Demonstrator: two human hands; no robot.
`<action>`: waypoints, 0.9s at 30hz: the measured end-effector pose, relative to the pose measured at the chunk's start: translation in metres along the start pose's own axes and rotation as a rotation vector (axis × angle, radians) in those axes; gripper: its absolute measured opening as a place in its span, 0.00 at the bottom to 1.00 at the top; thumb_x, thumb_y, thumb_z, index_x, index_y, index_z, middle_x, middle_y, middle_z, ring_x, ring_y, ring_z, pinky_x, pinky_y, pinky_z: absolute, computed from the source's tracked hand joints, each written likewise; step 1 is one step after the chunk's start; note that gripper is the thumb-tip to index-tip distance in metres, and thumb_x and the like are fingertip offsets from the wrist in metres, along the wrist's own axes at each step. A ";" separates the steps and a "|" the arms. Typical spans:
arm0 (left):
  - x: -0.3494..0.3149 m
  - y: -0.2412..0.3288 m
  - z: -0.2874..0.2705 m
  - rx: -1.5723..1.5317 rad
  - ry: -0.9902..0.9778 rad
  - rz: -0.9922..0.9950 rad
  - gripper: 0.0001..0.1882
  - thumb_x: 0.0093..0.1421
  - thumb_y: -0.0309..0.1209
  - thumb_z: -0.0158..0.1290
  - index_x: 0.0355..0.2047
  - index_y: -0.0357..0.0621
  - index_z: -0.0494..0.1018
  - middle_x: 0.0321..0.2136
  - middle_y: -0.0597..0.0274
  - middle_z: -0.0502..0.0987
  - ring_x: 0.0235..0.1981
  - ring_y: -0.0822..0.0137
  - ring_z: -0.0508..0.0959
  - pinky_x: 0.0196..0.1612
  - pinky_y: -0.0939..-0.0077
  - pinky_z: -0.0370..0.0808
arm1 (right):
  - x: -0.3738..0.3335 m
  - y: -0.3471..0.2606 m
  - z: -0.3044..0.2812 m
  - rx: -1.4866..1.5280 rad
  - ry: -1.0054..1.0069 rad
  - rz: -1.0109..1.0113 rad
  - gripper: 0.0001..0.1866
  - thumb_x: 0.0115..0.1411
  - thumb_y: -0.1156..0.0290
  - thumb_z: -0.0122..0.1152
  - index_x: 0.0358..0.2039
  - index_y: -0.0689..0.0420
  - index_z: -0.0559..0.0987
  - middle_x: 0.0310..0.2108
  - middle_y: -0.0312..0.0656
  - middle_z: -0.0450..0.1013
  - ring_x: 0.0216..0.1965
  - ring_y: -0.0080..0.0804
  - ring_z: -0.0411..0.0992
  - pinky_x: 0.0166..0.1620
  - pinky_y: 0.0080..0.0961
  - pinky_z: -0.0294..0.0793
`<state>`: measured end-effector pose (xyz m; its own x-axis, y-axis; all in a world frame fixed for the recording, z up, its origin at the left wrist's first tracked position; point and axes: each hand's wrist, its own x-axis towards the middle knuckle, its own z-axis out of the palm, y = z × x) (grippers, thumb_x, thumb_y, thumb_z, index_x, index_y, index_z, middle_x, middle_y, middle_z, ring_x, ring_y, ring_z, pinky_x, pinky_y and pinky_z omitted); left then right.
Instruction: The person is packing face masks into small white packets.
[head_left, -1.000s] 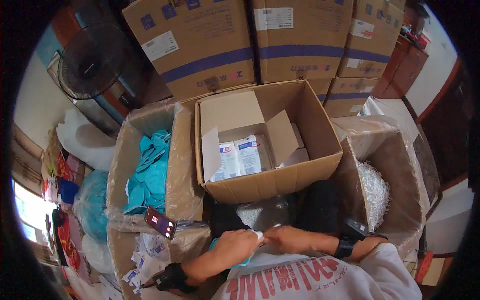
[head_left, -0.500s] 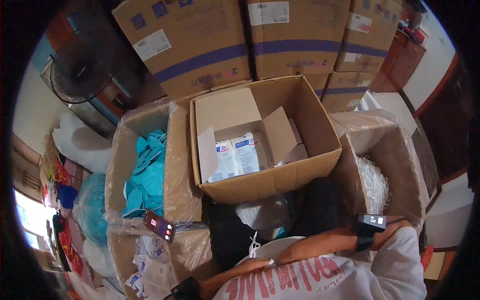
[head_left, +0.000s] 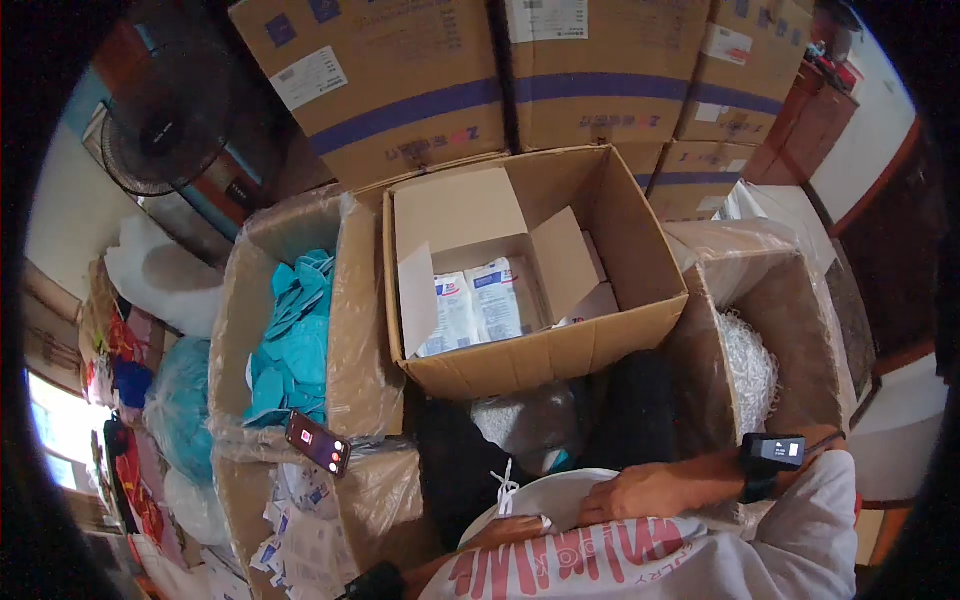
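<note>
A white bowl-like container (head_left: 560, 492) rests at my lap, partly covered by my hands and shirt. My right hand (head_left: 628, 496) is at its right side, fingers curled down toward the inside; whatever they hold is hidden. My left hand (head_left: 508, 531) lies low against the left side of the bowl, closed, with a small white bit (head_left: 546, 523) at its fingertips that is too small to name. Beyond my knees, an open carton (head_left: 540, 365) contains a smaller box with white printed packets (head_left: 495, 300) lying in it.
Teal folded pieces (head_left: 292, 350) fill a plastic-lined carton at left. A phone (head_left: 318, 443) lies on the edge above a carton of loose wrappers (head_left: 305, 530). White stringy bundles (head_left: 748, 370) sit in the right carton. Tall sealed cartons (head_left: 400, 90) stand behind; a fan (head_left: 165, 130) is far left.
My right hand has moved away from the left hand, to the right and over the bowl, uncovering more of it. My left hand stays low by the bowl. The view has shifted slightly.
</note>
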<state>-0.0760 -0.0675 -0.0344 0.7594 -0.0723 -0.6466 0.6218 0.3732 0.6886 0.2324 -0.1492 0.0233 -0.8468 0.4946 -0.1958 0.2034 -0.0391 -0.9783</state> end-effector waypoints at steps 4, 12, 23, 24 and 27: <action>-0.001 0.002 0.003 0.025 0.004 0.009 0.16 0.58 0.40 0.45 0.33 0.38 0.70 0.27 0.51 0.72 0.30 0.62 0.73 0.33 0.72 0.67 | -0.008 -0.001 0.004 -0.049 0.020 -0.015 0.14 0.59 0.64 0.41 0.39 0.59 0.68 0.39 0.51 0.67 0.44 0.49 0.65 0.44 0.35 0.66; 0.003 0.002 0.011 0.164 0.004 0.066 0.15 0.58 0.39 0.46 0.33 0.38 0.69 0.26 0.51 0.72 0.29 0.61 0.73 0.32 0.72 0.67 | -0.041 0.002 0.019 -0.215 0.111 -0.003 0.14 0.60 0.63 0.40 0.40 0.59 0.68 0.38 0.51 0.67 0.44 0.49 0.64 0.44 0.35 0.67; 0.061 0.049 0.017 0.642 0.437 0.418 0.12 0.57 0.35 0.45 0.32 0.38 0.69 0.26 0.52 0.72 0.28 0.59 0.73 0.32 0.70 0.67 | 0.023 0.018 0.009 -0.048 0.474 0.161 0.17 0.61 0.57 0.41 0.39 0.60 0.66 0.31 0.54 0.69 0.33 0.52 0.69 0.36 0.37 0.68; 0.060 0.063 0.011 0.632 0.483 0.498 0.11 0.57 0.34 0.44 0.31 0.38 0.69 0.27 0.52 0.72 0.28 0.58 0.73 0.32 0.70 0.67 | 0.027 0.015 0.003 0.016 0.560 0.152 0.18 0.60 0.55 0.41 0.38 0.60 0.66 0.30 0.56 0.69 0.32 0.53 0.69 0.35 0.39 0.68; 0.058 0.100 0.000 0.554 0.519 0.644 0.11 0.58 0.34 0.43 0.30 0.38 0.67 0.24 0.48 0.70 0.27 0.48 0.71 0.29 0.65 0.66 | 0.036 0.002 -0.022 -0.187 0.584 0.135 0.19 0.59 0.56 0.44 0.32 0.62 0.68 0.26 0.56 0.69 0.30 0.55 0.68 0.32 0.43 0.65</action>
<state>0.0299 -0.0344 -0.0035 0.8878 0.4552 -0.0681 0.2226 -0.2953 0.9291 0.2134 -0.1127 0.0155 -0.4104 0.8905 -0.1964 0.4176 -0.0080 -0.9086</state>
